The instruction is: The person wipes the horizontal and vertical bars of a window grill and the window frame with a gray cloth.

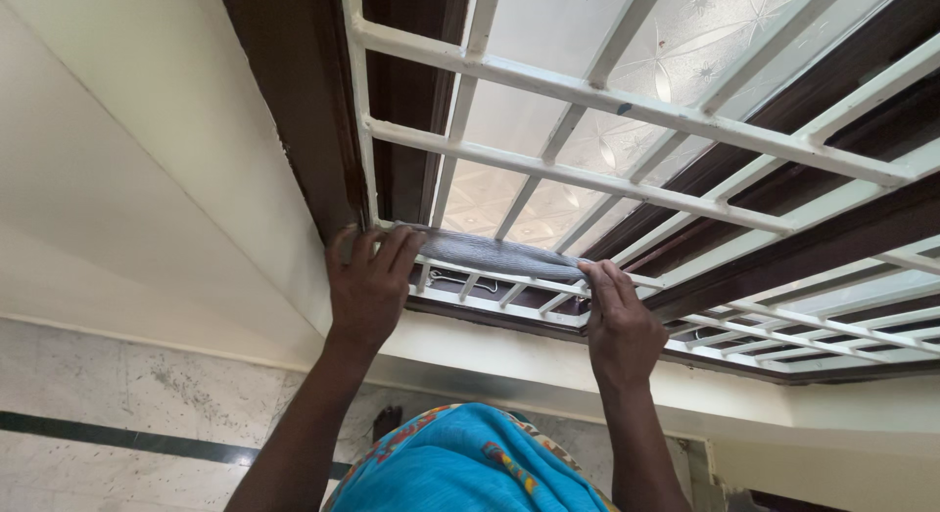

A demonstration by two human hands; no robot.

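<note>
Stretching a grey cloth point(499, 253) along the lowest crossbar of the white window grille point(627, 106), I hold it taut between both hands. My left hand point(367, 282) sits at the grille's lower left corner, fingers point(392, 248) spread flat and curled over the cloth's left end, pressing it onto the bar; the thumb is hidden behind. My right hand point(617, 326) grips the cloth's right end, fingers point(599, 282) closed down over it where the bar meets a short upright. Between my hands the cloth lies draped over the bar, sagging a little in the middle.

The grille's left edge runs just beside the dark brown wooden frame point(294, 101), leaving only a narrow slot there. Above my hands the bars form wide open rectangles, with frosted patterned glass point(685, 42) behind them. Below the crossbar a row of short white pickets leaves only small gaps, and under that the pale sill point(490, 360) juts out towards me. To the left, the cream wall point(127, 179) is bare and gives free room beside my left arm; lower down it meets marble cladding point(147, 404) crossed by a dark stripe. My bright blue garment point(460, 468) fills the space between my forearms.
</note>
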